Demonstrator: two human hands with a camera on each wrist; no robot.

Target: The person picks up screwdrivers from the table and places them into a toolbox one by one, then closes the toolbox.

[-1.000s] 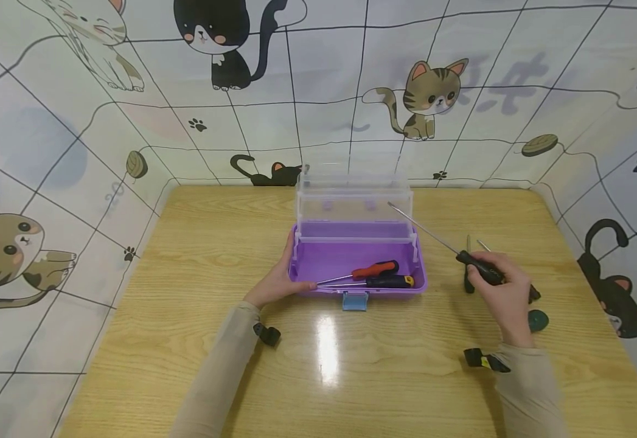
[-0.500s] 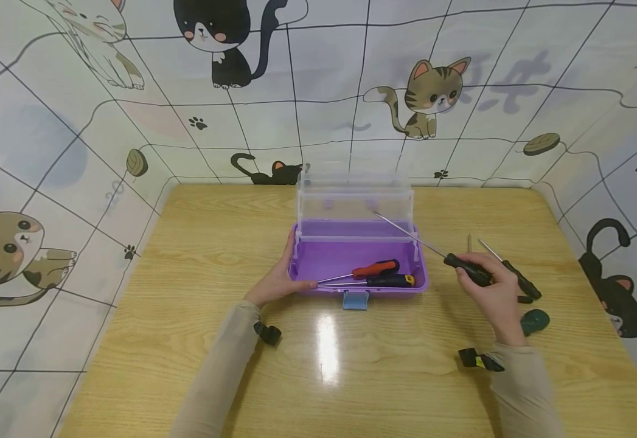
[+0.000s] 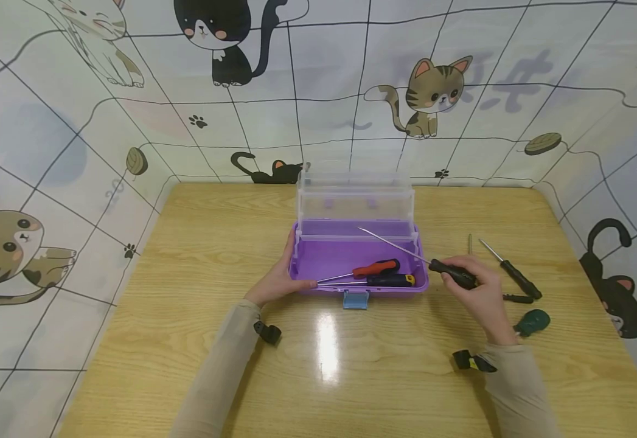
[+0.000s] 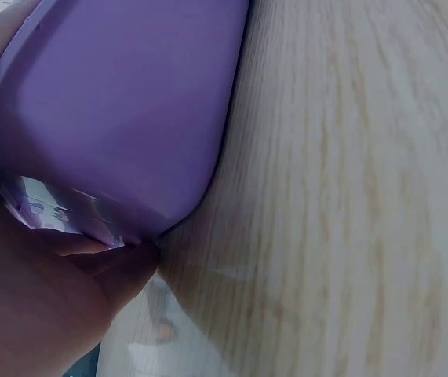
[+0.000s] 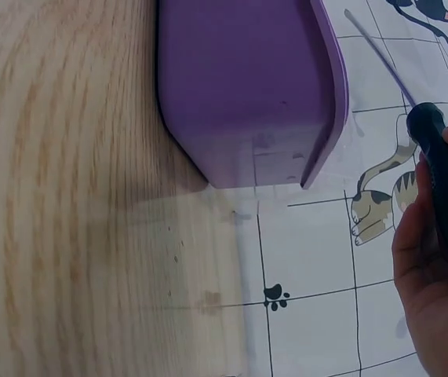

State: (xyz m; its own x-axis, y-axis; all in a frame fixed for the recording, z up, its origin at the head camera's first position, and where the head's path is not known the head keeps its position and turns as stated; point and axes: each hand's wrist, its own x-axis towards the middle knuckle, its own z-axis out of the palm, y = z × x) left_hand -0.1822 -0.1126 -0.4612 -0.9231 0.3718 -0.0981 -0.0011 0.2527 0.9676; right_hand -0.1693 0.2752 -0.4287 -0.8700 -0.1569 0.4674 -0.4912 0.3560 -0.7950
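Firstly, from the head, a black-handled metal screwdriver (image 3: 451,273), gripped by the right hand (image 3: 479,296), is slanted over an open purple plastic toolbox (image 3: 323,257), whose transparent lid (image 3: 351,204) could be knocked by an overswing. From the left wrist, the toolbox is clasped by the left hand (image 4: 43,287); from the right, room is seen above its rim (image 5: 338,86).

the left hand (image 3: 275,283) points its thumb right; the right hand (image 3: 478,293) curls its fingers, forearm (image 3: 518,389) slanting far-left.
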